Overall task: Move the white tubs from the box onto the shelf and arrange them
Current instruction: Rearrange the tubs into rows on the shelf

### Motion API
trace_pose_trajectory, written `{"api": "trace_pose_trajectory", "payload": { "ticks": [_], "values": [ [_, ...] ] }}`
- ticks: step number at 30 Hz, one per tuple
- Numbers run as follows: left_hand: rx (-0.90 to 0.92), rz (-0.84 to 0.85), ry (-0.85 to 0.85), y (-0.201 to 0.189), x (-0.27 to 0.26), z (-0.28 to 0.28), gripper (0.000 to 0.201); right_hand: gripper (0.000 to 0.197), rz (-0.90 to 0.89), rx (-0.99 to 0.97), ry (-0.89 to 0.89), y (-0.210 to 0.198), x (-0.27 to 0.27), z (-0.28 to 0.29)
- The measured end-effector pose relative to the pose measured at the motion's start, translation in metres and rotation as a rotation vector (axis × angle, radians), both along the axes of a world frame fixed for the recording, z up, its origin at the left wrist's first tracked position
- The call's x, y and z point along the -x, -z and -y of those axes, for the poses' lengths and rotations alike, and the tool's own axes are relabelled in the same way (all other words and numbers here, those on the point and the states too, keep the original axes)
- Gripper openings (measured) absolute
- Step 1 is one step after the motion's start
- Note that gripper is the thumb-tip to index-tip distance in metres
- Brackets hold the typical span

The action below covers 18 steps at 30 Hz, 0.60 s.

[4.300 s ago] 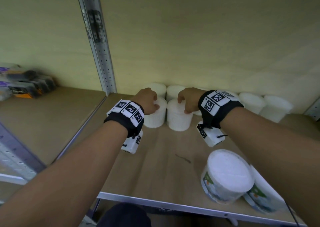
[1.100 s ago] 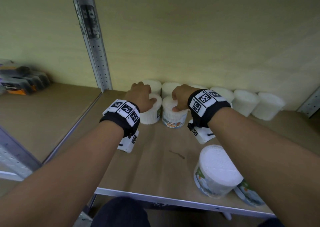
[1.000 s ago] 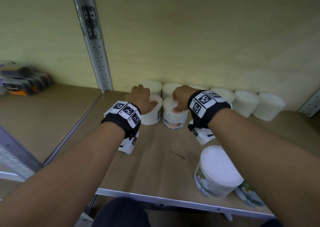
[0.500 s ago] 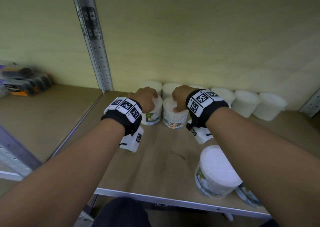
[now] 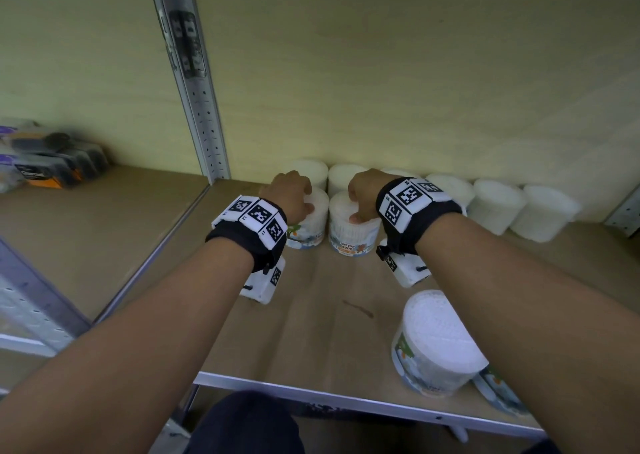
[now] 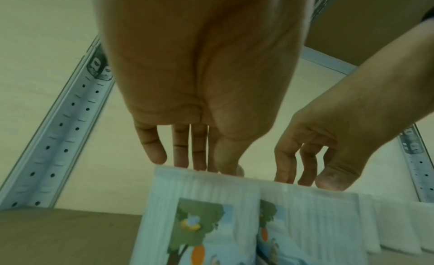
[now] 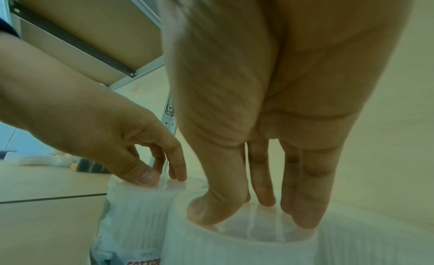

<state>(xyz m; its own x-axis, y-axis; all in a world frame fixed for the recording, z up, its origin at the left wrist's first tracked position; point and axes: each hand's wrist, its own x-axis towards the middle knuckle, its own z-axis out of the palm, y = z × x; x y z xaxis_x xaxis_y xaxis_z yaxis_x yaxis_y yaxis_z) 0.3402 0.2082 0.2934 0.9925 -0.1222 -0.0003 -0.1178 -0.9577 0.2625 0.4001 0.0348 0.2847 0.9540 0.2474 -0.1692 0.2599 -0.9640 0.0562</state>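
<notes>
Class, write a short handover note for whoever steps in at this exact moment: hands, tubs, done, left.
Left hand grips the top of the left front tub; right hand grips the right front tub. Both tubs stand on the shelf, labels facing out, before the back row.
Done: back row placed.
Left: a near tub and another behind it await arranging. The box is out of view.

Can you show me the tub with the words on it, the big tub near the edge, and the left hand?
White cotton-bud tub (image 5: 353,235): head view, front wall.
Large white tub (image 5: 438,336): head view, lid.
Left hand (image 5: 289,194): head view, back of hand.
</notes>
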Motion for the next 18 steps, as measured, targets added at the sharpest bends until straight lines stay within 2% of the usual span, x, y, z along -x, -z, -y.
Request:
{"api": "trace_pose_trajectory", "payload": {
  "ticks": [3, 6, 9, 11, 16, 18],
  "values": [
    [0.011, -0.023, 0.06, -0.003, 0.0, -0.004, 0.038, 0.079, -0.032, -0.023, 0.021, -0.006, 0.005, -0.003],
    [0.001, -0.058, 0.08, -0.006, 0.0, -0.006, 0.044, 0.074, -0.024, -0.013, 0.02, 0.004, -0.006, 0.0],
    [0.05, 0.035, -0.004, -0.007, 0.002, -0.003, 0.039, 0.08, -0.012, -0.024, 0.006, 0.004, -0.007, -0.001],
    [0.076, 0.11, -0.074, -0.008, 0.006, 0.001, 0.039, 0.074, -0.044, -0.03, 0.023, 0.001, -0.004, -0.001],
    [-0.043, 0.041, -0.105, -0.002, 0.009, 0.01, 0.053, 0.052, -0.017, -0.04, 0.037, -0.003, -0.003, 0.002],
    [-0.057, 0.024, -0.086, -0.004, 0.009, 0.01, 0.053, 0.06, -0.004, -0.005, 0.005, -0.009, 0.001, 0.001]
  ]
}}
